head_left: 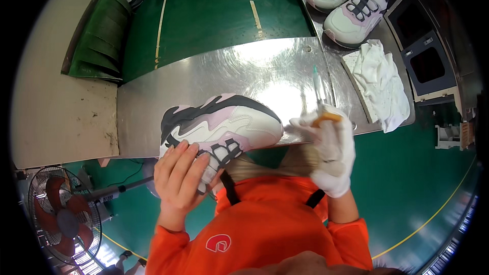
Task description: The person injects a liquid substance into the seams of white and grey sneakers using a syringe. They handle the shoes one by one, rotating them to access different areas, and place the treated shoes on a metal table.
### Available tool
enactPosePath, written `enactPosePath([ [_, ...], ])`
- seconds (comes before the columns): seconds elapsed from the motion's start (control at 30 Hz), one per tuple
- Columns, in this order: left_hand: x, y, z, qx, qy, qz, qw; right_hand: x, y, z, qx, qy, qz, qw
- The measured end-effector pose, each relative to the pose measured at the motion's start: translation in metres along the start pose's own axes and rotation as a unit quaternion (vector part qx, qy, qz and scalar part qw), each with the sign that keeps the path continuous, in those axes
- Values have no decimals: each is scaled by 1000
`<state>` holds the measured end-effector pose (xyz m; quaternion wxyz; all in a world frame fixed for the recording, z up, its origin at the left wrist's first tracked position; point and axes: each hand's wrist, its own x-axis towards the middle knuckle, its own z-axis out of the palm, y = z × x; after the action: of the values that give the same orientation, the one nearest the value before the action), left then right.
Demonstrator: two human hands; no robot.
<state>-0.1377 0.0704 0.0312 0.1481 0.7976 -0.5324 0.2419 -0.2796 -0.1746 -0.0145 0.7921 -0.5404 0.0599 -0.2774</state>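
The bare left hand (178, 181) curls around a tipped shoe (229, 122), its inside hidden, while the gloved right hand (333, 153) grips a green-tipped tool (319, 90).

1. The shoe (229, 122) in hand: white and pale lilac, with dark grey bands.
2. The glove (336, 158) on the right hand: plain white.
3. The tool (326, 117) in that glove: amber-orange handle, blue-green tip.
4. The clothing (270, 224): bright orange, black straps (230, 189), a red emblem (218, 243) outlined in white.
5. The worktop (204, 76): silver, patterned with fine swirling scratches.
6. The belt (204, 15): dark green with cream stripes.
7. The shoes (356, 15) at upper right: white and lilac, dark grey straps, mint-green touches.
8. The cloth (382, 84): white.
9. The floor (407, 183): green, yellow-lined.
10. The fan (67, 223): dark red blades.
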Motion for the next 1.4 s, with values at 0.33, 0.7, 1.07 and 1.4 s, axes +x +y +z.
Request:
enactPosePath([
  [0.33, 8, 3, -7, 9, -14, -8, 1000, -14, 17, 24, -182, -29, -5, 983],
  [0.7, 9, -10, 0, -10, 12, 28, 1000, -29, -26, -61, -168, 234, -43, 957],
  [1.07, 12, -11, -6, -20, -5, 24, 999, -37, -21, -38, 274, -47, 99, 955],
  [1.4, 12, -11, -6, -17, -10, 23, 1000, -22, -2, -31, 299, -106, 116, 941],
])
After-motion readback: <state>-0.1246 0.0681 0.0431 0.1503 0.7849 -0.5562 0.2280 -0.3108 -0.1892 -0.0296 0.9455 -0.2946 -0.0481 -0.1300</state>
